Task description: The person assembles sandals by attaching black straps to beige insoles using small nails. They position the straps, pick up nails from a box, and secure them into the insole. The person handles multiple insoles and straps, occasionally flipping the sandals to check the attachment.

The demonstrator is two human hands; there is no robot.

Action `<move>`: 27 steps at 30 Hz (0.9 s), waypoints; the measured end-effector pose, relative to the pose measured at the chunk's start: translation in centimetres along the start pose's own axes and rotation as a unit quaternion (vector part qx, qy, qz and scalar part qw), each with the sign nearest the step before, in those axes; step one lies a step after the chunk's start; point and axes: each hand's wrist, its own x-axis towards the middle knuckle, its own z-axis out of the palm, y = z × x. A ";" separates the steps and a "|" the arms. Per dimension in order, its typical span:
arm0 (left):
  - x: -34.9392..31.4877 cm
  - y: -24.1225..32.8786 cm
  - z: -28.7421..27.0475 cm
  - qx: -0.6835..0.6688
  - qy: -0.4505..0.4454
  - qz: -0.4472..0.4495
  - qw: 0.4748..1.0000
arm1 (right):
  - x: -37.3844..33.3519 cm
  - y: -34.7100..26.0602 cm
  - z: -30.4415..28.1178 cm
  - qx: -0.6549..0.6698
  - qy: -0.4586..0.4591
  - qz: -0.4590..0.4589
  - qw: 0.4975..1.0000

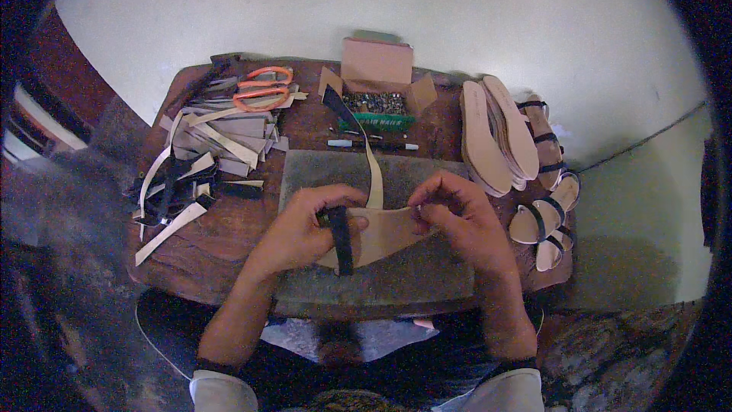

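Note:
A beige sandal insole [393, 236] is held in the air over the grey work mat, tilted. My left hand [301, 229] is closed round its left part, the thumb pressed on the top face. A short black strap [342, 243] crosses the insole beside that thumb. From the far edge a longer strap [372, 168], black on one side and cream on the other, rises with its end loose. My right hand [461, 217] is closed in a pinch at the insole's right end, where the fingertips hide the edge.
Beyond the mat [305, 172] lie a marker pen [374, 145] and an open box of small nails [374, 103]. Orange-handled scissors [263, 91] rest on grey strips [236, 133]. Black-and-cream straps [175, 194] lie at left, stacked insoles [492, 137] and strapped sandals [537, 221] at right.

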 end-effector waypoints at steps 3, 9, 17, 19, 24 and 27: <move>0.0 0.2 -0.1 0.016 0.003 0.007 1.000 | 0.0 0.6 0.4 0.017 0.026 0.011 0.999; 0.0 0.1 0.1 0.015 0.011 0.039 0.999 | -0.6 1.4 0.9 -0.096 0.045 -0.068 0.992; -0.1 -0.1 0.3 0.019 0.013 0.025 0.999 | -0.4 1.8 1.8 -0.073 0.056 -0.105 0.990; -0.1 -0.3 0.3 0.020 0.015 0.031 0.999 | -0.4 1.8 1.8 -0.116 0.073 -0.129 0.982; -0.2 0.3 0.2 0.025 0.015 0.028 0.999 | -0.3 1.1 2.3 -0.164 0.099 -0.134 0.972; -0.2 0.0 0.1 0.030 0.012 0.032 0.999 | -0.2 1.7 2.2 -0.188 0.092 -0.145 0.967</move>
